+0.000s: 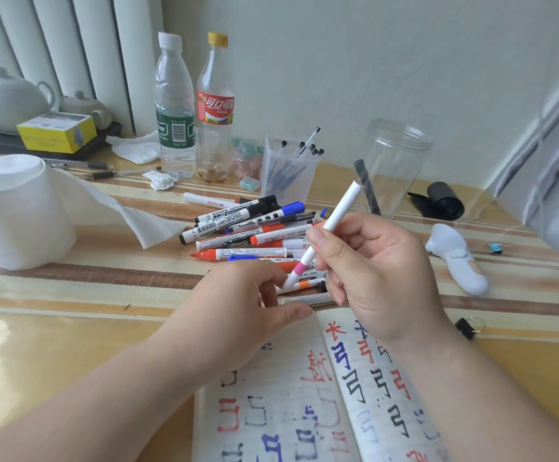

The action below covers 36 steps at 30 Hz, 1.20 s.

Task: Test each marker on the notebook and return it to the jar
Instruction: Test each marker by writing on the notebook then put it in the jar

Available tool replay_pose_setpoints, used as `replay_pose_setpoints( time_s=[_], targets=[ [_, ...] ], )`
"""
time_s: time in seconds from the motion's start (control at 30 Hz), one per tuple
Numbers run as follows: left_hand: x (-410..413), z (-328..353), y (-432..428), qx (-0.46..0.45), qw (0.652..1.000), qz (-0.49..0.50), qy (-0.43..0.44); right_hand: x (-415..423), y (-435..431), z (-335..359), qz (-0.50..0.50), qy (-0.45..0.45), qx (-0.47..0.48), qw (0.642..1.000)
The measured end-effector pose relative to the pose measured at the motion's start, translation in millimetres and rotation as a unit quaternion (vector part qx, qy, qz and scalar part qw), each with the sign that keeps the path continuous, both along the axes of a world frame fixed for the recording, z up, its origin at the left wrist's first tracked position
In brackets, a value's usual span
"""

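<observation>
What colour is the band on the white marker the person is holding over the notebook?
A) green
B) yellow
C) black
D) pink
D: the white marker gripped by the right hand shows a pink band near its lower end, where the left hand pinches it.
</observation>
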<state>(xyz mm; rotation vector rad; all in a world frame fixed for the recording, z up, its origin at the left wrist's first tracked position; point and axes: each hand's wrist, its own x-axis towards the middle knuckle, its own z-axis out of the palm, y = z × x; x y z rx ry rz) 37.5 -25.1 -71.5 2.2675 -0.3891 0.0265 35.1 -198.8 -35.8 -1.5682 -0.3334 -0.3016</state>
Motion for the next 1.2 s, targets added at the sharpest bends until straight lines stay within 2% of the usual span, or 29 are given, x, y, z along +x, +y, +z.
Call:
replay_pose_setpoints(
  time_s=[0.2,0.43,0.53,0.73,0.93,1.0,1.07,1.1,1.17,1.2],
  targets=[
    [3.5,-3.3,5.1,0.062,0.996,0.001,-0.065,17.5,-11.0,18.0,-0.1,-0.049,-0.045,0.993],
    [2.8,-2.1,5.7,0.116,0.991,-0.03,-0.063,78.7,-41.4,77.2,-0.308,-0.121,-0.097,0.939],
    [3.4,-2.4,5.6,0.126,0.989,-0.04,-0.065,107.1,-54.1,100.5,-0.359,-0.113,-0.083,0.923],
    [5.3,-2.4,8.4,0.125,0.989,-0.043,-0.069,134.8,-60.7,103.8,-0.373,-0.039,-0.048,0.926],
    [6.1,-1.4,9.2,0.136,0.988,-0.041,-0.066,103.6,-54.9,90.3,-0.361,-0.111,-0.092,0.921],
    [6.0,-1.0,10.5,0.136,0.988,-0.039,-0.067,85.5,-48.0,77.7,-0.334,-0.112,-0.143,0.925],
    [6.0,-0.5,11.8,0.132,0.988,-0.035,-0.069,68.2,-45.9,57.2,-0.277,-0.075,-0.255,0.923],
    [5.9,-0.2,12.3,0.131,0.988,-0.033,-0.069,60.3,-47.6,45.3,-0.24,-0.038,-0.342,0.908],
    [5.1,0.5,12.9,0.132,0.988,-0.026,-0.075,49.0,-57.1,22.5,-0.191,0.047,-0.502,0.842],
    [5.1,0.8,13.2,0.132,0.988,-0.02,-0.077,45.7,-63.9,14.2,-0.183,0.081,-0.553,0.809]
  ],
)
